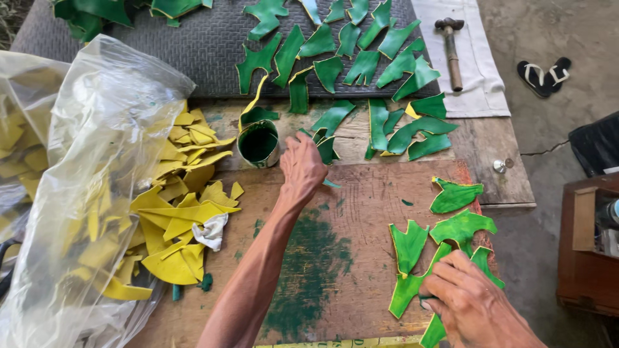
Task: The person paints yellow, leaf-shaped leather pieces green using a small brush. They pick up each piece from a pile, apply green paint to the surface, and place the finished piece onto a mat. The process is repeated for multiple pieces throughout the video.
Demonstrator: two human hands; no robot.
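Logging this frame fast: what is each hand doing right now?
Left hand: fingers curled on a dark green piece beside the paint tin; grip cannot be told.
Right hand: pressing down on a bright green piece.

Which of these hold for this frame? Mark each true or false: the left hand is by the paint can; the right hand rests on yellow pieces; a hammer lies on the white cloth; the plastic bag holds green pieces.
1. The left hand is by the paint can: true.
2. The right hand rests on yellow pieces: false, it presses on green pieces.
3. A hammer lies on the white cloth: true.
4. The plastic bag holds green pieces: false, it holds yellow pieces.
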